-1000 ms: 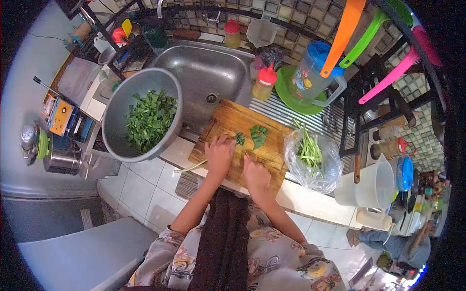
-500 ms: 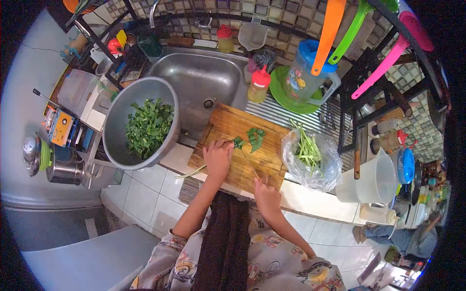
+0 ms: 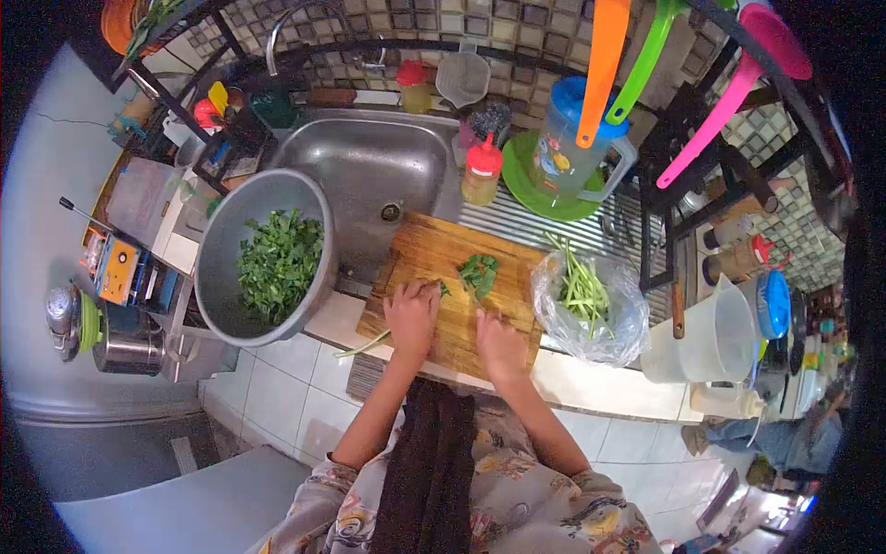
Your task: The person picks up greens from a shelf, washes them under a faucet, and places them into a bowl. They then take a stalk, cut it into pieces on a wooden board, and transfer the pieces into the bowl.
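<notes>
Bowl (image 3: 220, 249) of chopped leaves (image 3: 281, 268) stood left of cutting board (image 3: 452, 332). Clean slicing seemed to call for stalk (image 3: 365, 348) held flat, fingertips curled back from knife (image 3: 475, 300), short even strokes. Left hand (image 3: 413, 319) was closed over stalk on board, tail overhanging left edge. Leaf piece (image 3: 478, 274) lay between hands, farther up board. Right hand (image 3: 501, 349) was closed around knife, handle hidden, blade barely visible. Bag (image 3: 623, 328) with stems (image 3: 583, 291) rested just right of board

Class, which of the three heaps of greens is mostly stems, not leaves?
The pale-green stems in the clear plastic bag; the round grey bowl holds chopped dark-green leaves, the brown wooden board a smaller leafy heap.
</notes>
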The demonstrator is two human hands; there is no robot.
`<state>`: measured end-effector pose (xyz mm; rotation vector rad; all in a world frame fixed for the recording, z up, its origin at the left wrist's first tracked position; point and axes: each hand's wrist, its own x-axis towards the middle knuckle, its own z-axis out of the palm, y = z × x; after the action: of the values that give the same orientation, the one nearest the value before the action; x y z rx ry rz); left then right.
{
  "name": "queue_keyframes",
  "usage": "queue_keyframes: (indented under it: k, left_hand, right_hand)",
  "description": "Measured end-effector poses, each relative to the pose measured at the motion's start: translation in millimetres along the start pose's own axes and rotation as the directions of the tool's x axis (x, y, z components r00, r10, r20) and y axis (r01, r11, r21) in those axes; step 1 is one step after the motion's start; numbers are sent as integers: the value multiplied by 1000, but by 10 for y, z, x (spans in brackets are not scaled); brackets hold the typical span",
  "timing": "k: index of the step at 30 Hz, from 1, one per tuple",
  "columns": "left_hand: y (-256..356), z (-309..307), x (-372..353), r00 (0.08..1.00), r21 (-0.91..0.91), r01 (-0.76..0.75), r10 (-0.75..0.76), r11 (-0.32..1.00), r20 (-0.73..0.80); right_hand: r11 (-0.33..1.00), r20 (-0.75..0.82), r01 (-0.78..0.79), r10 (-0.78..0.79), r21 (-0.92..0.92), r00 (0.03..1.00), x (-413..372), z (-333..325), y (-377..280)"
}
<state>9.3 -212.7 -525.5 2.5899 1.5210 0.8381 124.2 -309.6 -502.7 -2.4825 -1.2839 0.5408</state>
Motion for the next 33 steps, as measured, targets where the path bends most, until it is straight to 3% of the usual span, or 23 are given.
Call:
queue_keyframes:
  k: [4, 6, 10, 11, 13, 15, 18, 23, 26, 28, 29, 31, 33]
  left_hand:
    - [40, -46, 11, 995, -64, 66, -61, 996, 74]
    - [32, -49, 19, 996, -60, 56, -51, 997, 78]
    - [28, -18, 60, 988, 4, 69, -69, 998, 139]
    - [35, -20, 106, 991, -2, 55, -54, 998, 123]
    - [52, -29, 193, 970, -82, 103, -82, 991, 230]
    - [85, -7, 305, 972, -192, 80, -34, 978, 235]
    - [164, 42, 377, 970, -344, 28, 58, 939, 237]
    - [226, 29, 481, 964, -347, -43, 131, 937, 233]
    - [275, -211, 497, 972, -399, 39, 58, 916, 228]
    - [227, -252, 457, 963, -750, 180, 42, 637, 267]
    - [216, -278, 420, 962, -747, 181, 44, 640, 271]
    - [213, -324, 303, 908, -806, 350, 40, 478, 418]
    - [247, -295, 213, 904, -809, 353, 50, 470, 424]
  right_hand:
    - [999, -74, 23, -25, -26, 997, -8, 13, -15]
    - [998, 8, 8, -8, 67, 1000, -66, -61, 0]
    - [983, -77, 89, -77, 161, 994, -226, -169, 113]
    - [984, -22, 64, -61, 168, 998, -297, -256, 126]
    - [983, 14, 36, -40, 179, 999, -406, -332, 197]
    - [969, 104, -77, 53, 236, 993, -500, -357, 299]
    - [961, 145, -125, 91, 245, 985, -594, -420, 416]
    - [950, 41, -105, 97, 293, 994, -667, -353, 563]
    - [941, -11, -77, 85, 328, 996, -663, -316, 549]
    - [931, -33, -53, 70, 360, 997, -657, -290, 530]
    - [938, -42, -42, 60, 345, 997, -644, -282, 520]
    - [944, -46, -37, 55, 329, 997, -635, -299, 485]
    - [943, -41, -45, 62, 329, 997, -637, -359, 436]
